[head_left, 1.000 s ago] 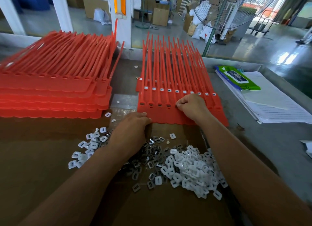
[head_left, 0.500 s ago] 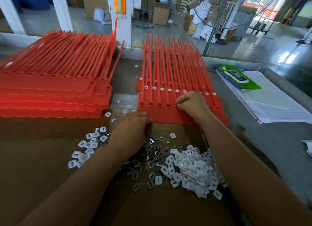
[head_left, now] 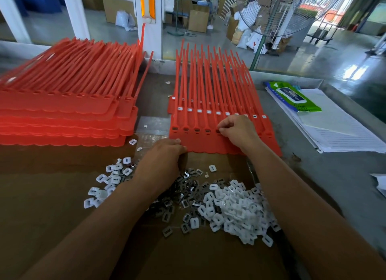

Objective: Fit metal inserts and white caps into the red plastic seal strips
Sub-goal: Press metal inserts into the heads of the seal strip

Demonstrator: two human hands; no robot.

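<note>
Factory bench (head_left: 323, 175), cardboard-covered | red seal strips (head_left: 208, 104) centre-far | left hand (head_left: 165, 156) grips near edge, steadying | right hand (head_left: 238, 131) pinched at fifth socket, likely seating insert | white caps (head_left: 236, 206), metal inserts (head_left: 183, 187) near, within reach

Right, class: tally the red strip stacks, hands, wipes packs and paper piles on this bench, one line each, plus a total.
Strip stacks: 2 (left stack, right stack)
Hands: 2 (left hand, right hand)
Wipes pack: 1
Paper pile: 1
Total: 6
</note>
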